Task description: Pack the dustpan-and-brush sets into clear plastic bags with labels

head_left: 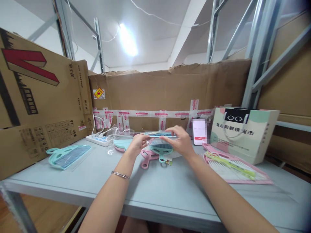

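Observation:
Between my two hands is a blue dustpan set (159, 134), held level above the table and seen almost edge-on, so its exact form is hard to make out. My left hand (139, 144) grips its left end, and my right hand (179, 140) pinches the right end between thumb and fingers. Just beneath lie a teal dustpan with a brush (161, 149) and a pink one (147, 160), their handles with holes pointing towards me. Behind my left hand rests another teal dustpan (120, 144) on a pink one.
A teal dustpan with brush (70, 157) lies at left. At right are a pink dustpan (257, 178) with a yellow-green strip (239, 166), a paper bag (233, 129) and an upright phone (199, 131). A power strip (98, 140) and large cardboard boxes (145, 87) stand behind.

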Tool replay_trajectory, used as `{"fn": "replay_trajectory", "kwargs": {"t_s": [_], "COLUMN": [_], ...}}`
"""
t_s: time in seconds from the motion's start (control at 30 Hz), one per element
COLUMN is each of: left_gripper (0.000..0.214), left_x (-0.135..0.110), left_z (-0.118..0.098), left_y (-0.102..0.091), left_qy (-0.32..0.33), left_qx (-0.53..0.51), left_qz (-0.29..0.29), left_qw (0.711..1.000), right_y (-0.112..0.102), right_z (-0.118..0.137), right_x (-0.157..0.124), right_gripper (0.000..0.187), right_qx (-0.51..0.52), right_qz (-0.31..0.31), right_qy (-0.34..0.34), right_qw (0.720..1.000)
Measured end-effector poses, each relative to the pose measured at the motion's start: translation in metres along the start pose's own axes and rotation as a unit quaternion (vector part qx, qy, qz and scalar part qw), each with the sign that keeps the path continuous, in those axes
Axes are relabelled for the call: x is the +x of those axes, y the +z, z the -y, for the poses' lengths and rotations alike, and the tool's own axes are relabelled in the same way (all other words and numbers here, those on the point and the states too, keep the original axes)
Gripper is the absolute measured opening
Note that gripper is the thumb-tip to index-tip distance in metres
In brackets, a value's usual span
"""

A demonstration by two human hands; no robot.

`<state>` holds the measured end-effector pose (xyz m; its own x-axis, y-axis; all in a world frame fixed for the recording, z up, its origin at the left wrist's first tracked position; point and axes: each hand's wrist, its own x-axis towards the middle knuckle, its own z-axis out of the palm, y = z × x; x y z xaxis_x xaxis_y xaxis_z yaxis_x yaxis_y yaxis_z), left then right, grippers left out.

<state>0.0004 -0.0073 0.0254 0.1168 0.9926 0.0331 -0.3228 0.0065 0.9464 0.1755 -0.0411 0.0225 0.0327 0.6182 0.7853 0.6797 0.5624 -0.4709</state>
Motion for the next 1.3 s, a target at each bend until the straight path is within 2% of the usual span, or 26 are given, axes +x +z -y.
{"fn": "replay_trajectory", "kwargs": {"t_s": [0.03,0.1,0.13,0.23,0.3,0.4,0.5,0.57,0.63,0.7,0.8,0.9,0.97,1.03,1.1,1.23,1.3], "left_gripper": [0.009,0.009,0.011,0.032,0.042,0.043,0.052,0.059,0.054,0.042,0.029,0.030,0.032,0.033,0.032,0.032,0.032], "left_x": [0.000,0.000,0.000,0.000,0.000,-0.002,-0.005,-0.005,-0.003,0.001,0.008,0.011,0.012,0.012,0.012,0.013,0.015], "left_z": [-0.001,-0.003,-0.003,-0.003,-0.003,-0.005,-0.008,-0.007,-0.003,0.003,0.010,0.010,0.008,0.008,0.009,0.017,0.020], "left_y": [-0.001,-0.001,-0.001,0.001,0.001,-0.003,-0.011,-0.015,-0.016,-0.015,-0.013,-0.014,-0.015,-0.015,-0.014,-0.011,-0.011], "left_qy": [-0.002,-0.006,-0.010,0.019,0.072,0.120,0.135,0.150,0.160,0.174,0.226,0.310,0.343,0.354,0.359,0.358,0.362], "left_qx": [0.004,0.014,0.017,0.025,0.049,0.091,0.123,0.155,0.195,0.238,0.307,0.339,0.329,0.307,0.292,0.265,0.250], "left_qz": [-0.010,-0.025,-0.031,-0.032,-0.015,0.056,0.168,0.204,0.177,0.109,0.025,-0.043,-0.080,-0.095,-0.101,-0.116,-0.123], "left_qw": [1.000,1.000,0.999,0.999,0.996,0.987,0.969,0.955,0.951,0.949,0.924,0.887,0.876,0.878,0.881,0.888,0.890], "right_y": [-0.004,-0.007,-0.005,0.002,0.005,0.005,0.002,0.000,-0.001,-0.002,-0.002,0.001,0.003,0.006,0.008,0.018,0.024], "right_z": [-0.003,-0.012,-0.017,-0.027,-0.030,-0.031,-0.032,-0.033,-0.033,-0.034,-0.042,-0.053,-0.059,-0.060,-0.058,-0.051,-0.049], "right_x": [0.000,0.000,0.000,0.000,0.001,0.001,0.001,0.002,0.003,0.005,0.007,0.009,0.010,0.008,0.005,-0.004,-0.008], "right_gripper": [0.058,0.076,0.070,0.027,0.028,0.027,0.024,0.022,0.019,0.017,0.018,0.022,0.026,0.037,0.054,0.088,0.099], "right_qx": [-0.061,-0.144,-0.163,-0.158,-0.146,-0.152,-0.138,-0.117,-0.091,-0.054,0.000,0.012,0.026,0.060,0.100,0.099,0.076], "right_qz": [-0.005,0.043,0.072,0.123,0.119,0.080,0.040,0.037,0.054,0.081,0.110,0.103,0.067,0.022,0.016,0.123,0.131], "right_qy": [-0.051,-0.113,-0.122,-0.100,-0.082,-0.080,-0.089,-0.102,-0.120,-0.131,-0.099,-0.048,-0.021,0.016,0.050,0.023,0.030], "right_qw": [0.997,0.982,0.976,0.975,0.979,0.982,0.986,0.987,0.987,0.987,0.989,0.993,0.997,0.998,0.994,0.987,0.988]}}
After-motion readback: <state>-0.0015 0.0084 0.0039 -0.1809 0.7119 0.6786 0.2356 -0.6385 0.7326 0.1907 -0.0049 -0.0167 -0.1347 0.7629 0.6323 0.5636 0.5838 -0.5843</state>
